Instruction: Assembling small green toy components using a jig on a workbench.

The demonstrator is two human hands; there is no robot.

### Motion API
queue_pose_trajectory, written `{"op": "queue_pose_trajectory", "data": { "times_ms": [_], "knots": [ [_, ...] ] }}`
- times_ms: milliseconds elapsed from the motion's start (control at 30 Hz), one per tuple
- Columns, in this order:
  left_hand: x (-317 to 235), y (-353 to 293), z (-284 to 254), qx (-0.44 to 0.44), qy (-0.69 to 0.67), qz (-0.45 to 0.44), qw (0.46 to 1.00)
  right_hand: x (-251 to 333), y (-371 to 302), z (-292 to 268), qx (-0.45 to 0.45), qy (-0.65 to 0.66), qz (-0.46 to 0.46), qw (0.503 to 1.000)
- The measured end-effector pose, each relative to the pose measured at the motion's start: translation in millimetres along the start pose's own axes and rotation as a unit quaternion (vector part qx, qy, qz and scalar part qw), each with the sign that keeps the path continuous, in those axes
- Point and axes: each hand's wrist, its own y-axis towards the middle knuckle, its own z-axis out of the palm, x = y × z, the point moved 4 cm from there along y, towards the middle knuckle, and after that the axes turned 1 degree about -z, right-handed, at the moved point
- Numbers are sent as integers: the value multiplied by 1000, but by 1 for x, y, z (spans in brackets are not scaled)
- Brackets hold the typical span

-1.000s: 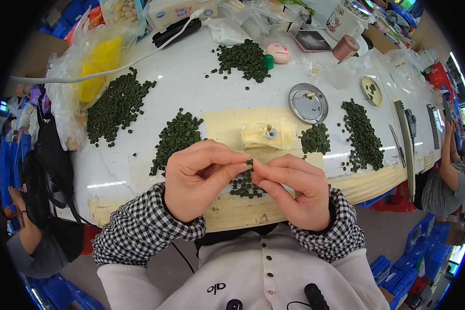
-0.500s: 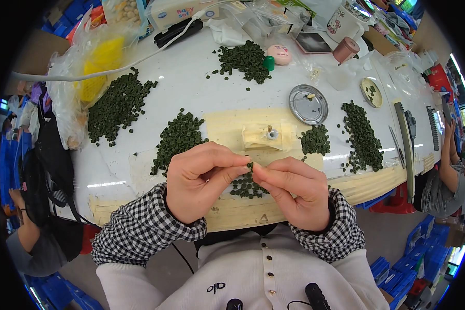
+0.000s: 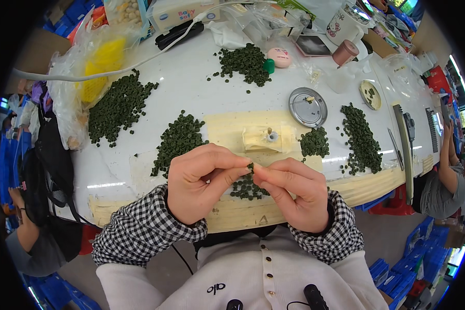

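My left hand and my right hand meet fingertip to fingertip above the near part of the table. Pinched between them is a small dark green piece, mostly covered by the fingers; its exact kind I cannot make out. Under the hands lies a small group of similar round green pieces, partly hidden. Just beyond the fingers, a block wrapped in cream tape with a small grey-white fitting on top rests on a cream taped patch.
Heaps of green pieces lie left, at the back and to the right. A round metal lid sits right of the taped block. A white cable crosses the back left. Long flat tools lie far right. Other people sit at both sides.
Almost nothing differs. Both hands keep their pinch on the small green piece, with only a very slight shift of the fingers and the view.
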Motion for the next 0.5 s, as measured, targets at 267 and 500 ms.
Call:
{"op": "queue_pose_trajectory", "data": {
  "times_ms": [267, 500],
  "knots": [
    [10, -2, -3, -46, -40, -15, 998, 8, 26, -27, -53, -103, 32, 993],
    [11, 0, -2, -41, -46, -24, 998, -3, 51, -27, -24, -277, -31, 960]
  ]
}}
